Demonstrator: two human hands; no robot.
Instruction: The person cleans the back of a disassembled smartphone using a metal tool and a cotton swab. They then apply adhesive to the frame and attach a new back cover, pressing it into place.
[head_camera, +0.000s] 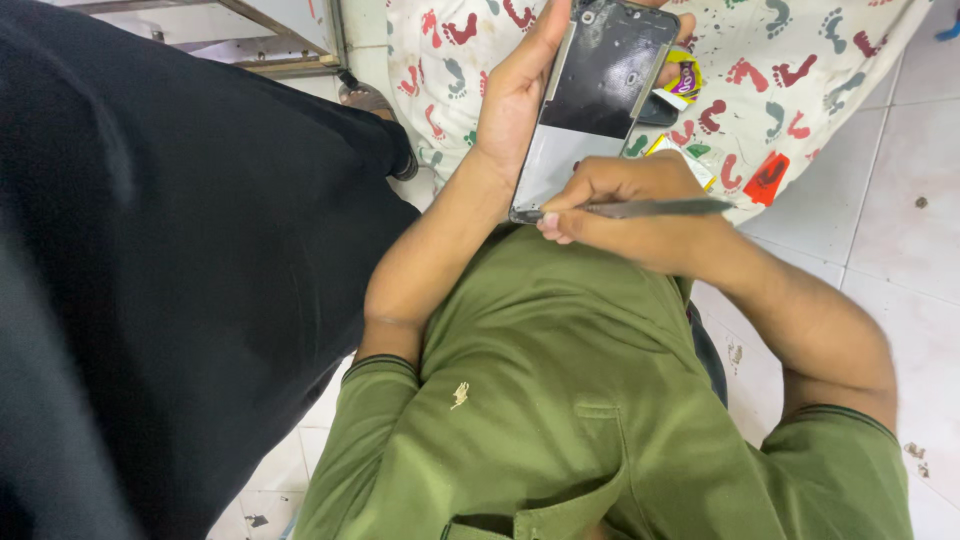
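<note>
The opened phone (600, 90) is held up over the green shirt (560, 400), its back cover off so that the dark inner plate and a pale lower section show; its upper end reaches out over the printed cloth (800, 80). The left hand (515, 95) cradles it from the side, thumb along one long edge and fingertips wrapped round the other, so that grip is closed firmly on the phone. The right hand (630, 205) is pinched shut on a slim metal tool (650, 209), held like a pen, whose working end sits at the phone's lower edge, apparently at the seam of the frame. The step in hand looks like prying or picking at that bottom edge. What comes next seems to call for a steady left hand and a light, shallow levering with the tool, so the tip does not slip across the board. Behind the phone, on the cloth, lie small parts: a yellow packet (683, 75), a red tab (768, 175). Someone in black clothing (180, 250) stands close on the left, over the tiled floor (900, 200).
</note>
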